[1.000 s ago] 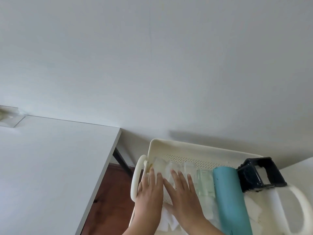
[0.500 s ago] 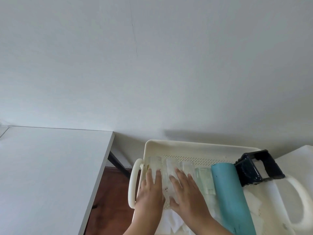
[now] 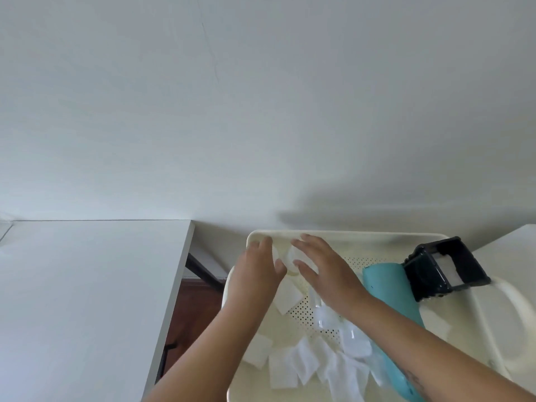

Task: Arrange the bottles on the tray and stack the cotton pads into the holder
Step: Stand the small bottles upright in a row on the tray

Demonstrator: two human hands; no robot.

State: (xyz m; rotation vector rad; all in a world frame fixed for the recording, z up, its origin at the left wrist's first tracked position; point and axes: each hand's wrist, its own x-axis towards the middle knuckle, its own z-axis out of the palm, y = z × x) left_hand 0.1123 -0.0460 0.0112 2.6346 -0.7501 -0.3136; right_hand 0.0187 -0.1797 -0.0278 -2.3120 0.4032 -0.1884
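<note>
A cream perforated tray [image 3: 348, 237] with loop handles fills the lower right. Both hands are at its far left corner. My left hand [image 3: 255, 274] grips a small pale bottle [image 3: 275, 253]. My right hand [image 3: 322, 274] grips a second pale bottle [image 3: 292, 256] right beside it; both are blurred. Clear bottles [image 3: 322, 317] lie on the tray floor under my right forearm. A teal bottle [image 3: 385, 285] lies lengthwise next to them. At the far right, the black holder [image 3: 443, 269] has a white pad inside. Several white cotton pads [image 3: 304, 364] lie scattered along the tray's near side.
A white table [image 3: 87, 300] stands to the left, separated from the tray by a gap showing dark floor [image 3: 191, 311]. A white wall rises behind. Another white surface [image 3: 510, 245] shows at the right edge.
Both hands lifted off the row of clear bottles and moved to the tray's far left corner, each taking a small bottle. The camera tilted down, showing more of the tray and pads.
</note>
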